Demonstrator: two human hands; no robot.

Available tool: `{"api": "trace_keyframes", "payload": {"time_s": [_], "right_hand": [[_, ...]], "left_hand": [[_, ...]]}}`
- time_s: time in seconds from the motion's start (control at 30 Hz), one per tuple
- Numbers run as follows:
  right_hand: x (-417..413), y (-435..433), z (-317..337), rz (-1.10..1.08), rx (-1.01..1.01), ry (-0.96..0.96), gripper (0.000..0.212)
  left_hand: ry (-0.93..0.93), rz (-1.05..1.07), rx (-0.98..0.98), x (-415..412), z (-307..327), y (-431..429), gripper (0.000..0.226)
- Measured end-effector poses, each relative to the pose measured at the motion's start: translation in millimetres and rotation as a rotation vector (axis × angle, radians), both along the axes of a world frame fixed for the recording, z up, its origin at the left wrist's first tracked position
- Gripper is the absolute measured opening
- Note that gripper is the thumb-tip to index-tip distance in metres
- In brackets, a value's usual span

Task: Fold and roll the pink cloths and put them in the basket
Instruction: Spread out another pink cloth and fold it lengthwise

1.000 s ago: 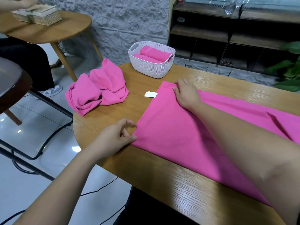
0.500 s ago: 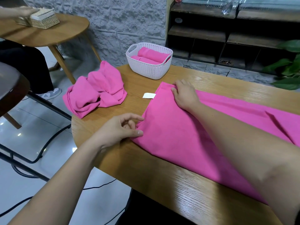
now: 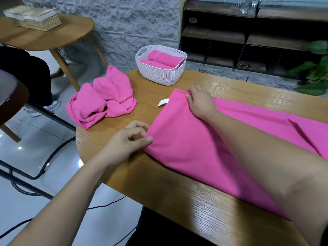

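A long pink cloth (image 3: 191, 144), folded into a band, lies across the wooden table (image 3: 177, 206). My left hand (image 3: 127, 141) pinches its near left corner between thumb and fingers. At the far left corner my right hand (image 3: 200, 102) rests on the cloth with its fingertips curled over the edge. A white label (image 3: 163, 102) sticks out from that edge. A white woven basket (image 3: 160, 65) at the table's far side holds two rolled pink cloths (image 3: 163, 59). A crumpled pile of pink cloths (image 3: 103, 102) lies at the table's left edge.
A second round wooden table (image 3: 53, 34) with a wicker box (image 3: 35, 19) stands at the back left, a person's dark clothing beside it. Dark shelving (image 3: 239, 36) and a green plant (image 3: 314, 71) are behind. A dark chair (image 3: 12, 96) and floor cables sit left.
My left hand has closed its thumb and fingers on the near corner of the cloth and lifted it slightly. The right hand has stayed at the far corner.
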State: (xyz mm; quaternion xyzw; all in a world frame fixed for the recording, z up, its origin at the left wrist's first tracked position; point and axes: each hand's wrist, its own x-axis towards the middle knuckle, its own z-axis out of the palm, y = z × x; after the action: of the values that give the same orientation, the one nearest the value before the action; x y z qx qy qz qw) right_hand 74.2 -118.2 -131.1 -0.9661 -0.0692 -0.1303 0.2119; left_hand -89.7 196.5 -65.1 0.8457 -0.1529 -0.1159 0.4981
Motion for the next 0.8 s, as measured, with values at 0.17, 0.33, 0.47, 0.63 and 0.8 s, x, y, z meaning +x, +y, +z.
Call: {"api": "trace_keyframes", "payload": {"time_s": [0.17, 0.33, 0.47, 0.63, 0.8], "right_hand": [[-1.0, -0.3, 0.2, 0.008, 0.014, -0.017, 0.013], [5.3, -1.3, 10.9, 0.011, 0.049, 0.018, 0.014], [13.4, -1.9, 23.0, 0.000, 0.054, 0.071, 0.012], [18.7, -5.7, 20.5, -0.004, 0.029, 0.118, 0.017], [18.4, -8.8, 22.3, -0.040, 0.001, 0.076, 0.018]], "left_hand": [[-0.027, 0.006, 0.011, -5.8, -5.3, 1.0, 0.019], [0.024, -0.008, -0.026, -10.9, -7.3, -2.4, 0.017], [0.092, -0.009, -0.037, -11.7, -10.9, -2.5, 0.028], [0.091, 0.007, 0.098, -4.6, -14.7, -2.1, 0.030], [0.139, 0.036, 0.187, -0.4, -13.6, 0.3, 0.028]]}}
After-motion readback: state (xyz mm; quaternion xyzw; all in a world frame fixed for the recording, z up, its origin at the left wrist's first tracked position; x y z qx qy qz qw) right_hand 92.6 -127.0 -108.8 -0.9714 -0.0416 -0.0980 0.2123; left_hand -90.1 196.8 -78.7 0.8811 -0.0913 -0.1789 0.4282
